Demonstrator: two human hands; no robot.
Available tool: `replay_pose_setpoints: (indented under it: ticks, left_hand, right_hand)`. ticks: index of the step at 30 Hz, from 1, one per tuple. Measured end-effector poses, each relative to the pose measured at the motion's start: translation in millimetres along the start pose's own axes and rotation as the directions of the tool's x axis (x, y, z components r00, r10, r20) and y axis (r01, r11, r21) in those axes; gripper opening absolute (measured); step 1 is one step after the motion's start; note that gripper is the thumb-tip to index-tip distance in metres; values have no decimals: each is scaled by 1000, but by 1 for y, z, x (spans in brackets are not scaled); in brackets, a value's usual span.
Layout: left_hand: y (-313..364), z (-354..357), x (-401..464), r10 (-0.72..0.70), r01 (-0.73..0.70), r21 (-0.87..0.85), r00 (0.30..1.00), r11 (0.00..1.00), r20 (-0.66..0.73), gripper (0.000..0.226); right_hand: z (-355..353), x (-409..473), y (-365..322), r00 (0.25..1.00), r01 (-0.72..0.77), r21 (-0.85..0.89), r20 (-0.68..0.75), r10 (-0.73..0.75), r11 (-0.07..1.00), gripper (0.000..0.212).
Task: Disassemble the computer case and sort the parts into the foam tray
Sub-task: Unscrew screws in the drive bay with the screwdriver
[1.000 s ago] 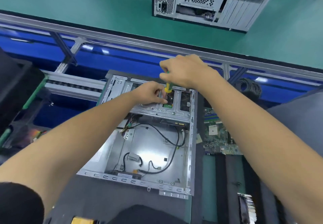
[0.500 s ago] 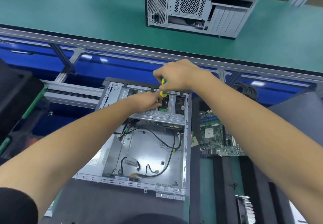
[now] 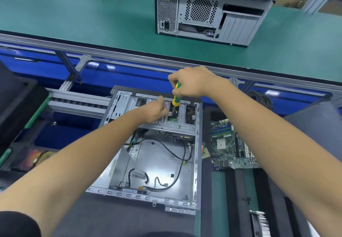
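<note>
The computer case point(image 3: 148, 153) lies open on its side on the dark mat of the desk point(image 3: 114, 218), close in front of the person, its far end holding the metal drive cage point(image 3: 166, 114). Both hands work over that cage. The right hand point(image 3: 192, 83) has its grip closed round the handle of a yellow-and-green screwdriver point(image 3: 175, 98), held nearly upright with the tip down in a slot of the cage. The left hand point(image 3: 155, 111) sits just beside the shaft with its fingers curled at the cage metal near the tip; whether they pinch a screw or only steady the part is too small to tell.

Against the views of a second ago, the hands keep the same pose at the same spot on the cage, while the whole scene has slid lower in view, so more of the green bench beyond the case shows. That suggests the head tipped up and the screw work goes on unchanged, so this fastener is probably not yet free.

A bare motherboard point(image 3: 233, 144) lies just right of the case on the foam tray point(image 3: 240, 190), so the sorting is partly done. Black cables point(image 3: 177, 153) remain loose inside the case. A second, closed tower point(image 3: 209, 14) stands well beyond the case.
</note>
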State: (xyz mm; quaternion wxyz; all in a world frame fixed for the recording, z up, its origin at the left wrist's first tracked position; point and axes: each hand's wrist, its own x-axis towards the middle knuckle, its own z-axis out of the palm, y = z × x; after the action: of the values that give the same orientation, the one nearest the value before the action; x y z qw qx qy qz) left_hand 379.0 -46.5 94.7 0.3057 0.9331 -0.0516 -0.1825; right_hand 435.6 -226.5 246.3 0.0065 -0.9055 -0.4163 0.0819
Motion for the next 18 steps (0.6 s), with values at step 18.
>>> replay_pose_setpoints:
  ticks: [18]
  left_hand:
    - [-18,28,-26,101,-188,-537,977,822,-187,8]
  right_hand:
    - [9,2,-10,994,-56,121,99,44,991,17]
